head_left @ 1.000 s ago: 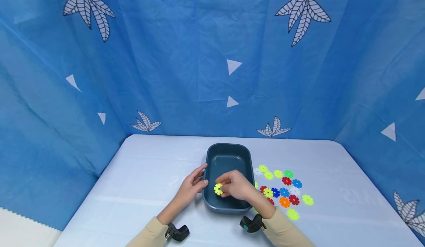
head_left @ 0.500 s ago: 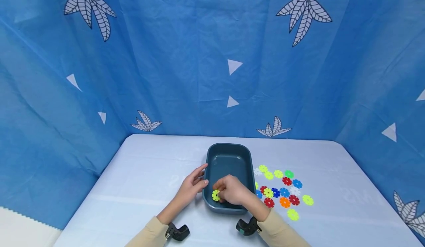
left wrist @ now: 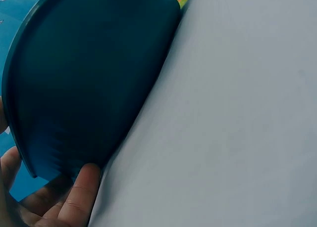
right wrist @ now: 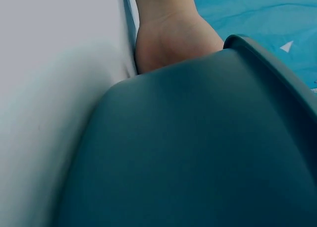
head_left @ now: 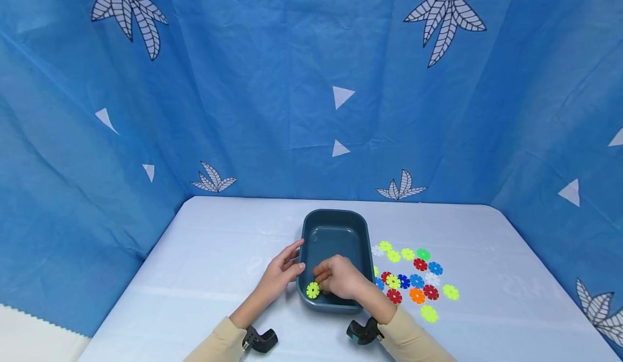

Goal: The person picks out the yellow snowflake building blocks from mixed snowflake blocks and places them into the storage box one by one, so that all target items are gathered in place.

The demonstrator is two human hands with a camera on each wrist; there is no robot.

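A dark teal rectangular tray (head_left: 336, 240) sits on the white table. Along its left wall lies my left hand (head_left: 282, 270), fingers extended, tips touching the rim. The left wrist view shows its fingers (left wrist: 81, 195) against the outer wall. Inside the near end of the tray is my right hand (head_left: 338, 278), fingers loosely bent. A yellow notched disc (head_left: 312, 290) lies at those fingertips, its whole face showing, apparently loose. In the right wrist view the tray's wall (right wrist: 188, 138) hides the right hand, and part of the left hand (right wrist: 171, 44) appears beyond.
Right of the tray, several notched discs lie scattered flat, among them a green disc (head_left: 423, 255), an orange disc (head_left: 417, 296) and a red disc (head_left: 431, 292). A blue patterned cloth (head_left: 311, 107) hangs behind the white table (head_left: 229, 232).
My right hand has lowered toward the tray's near end, carrying the yellow disc down and left. The disc now lies clear of the fingertips. My left hand has stayed at the rim.
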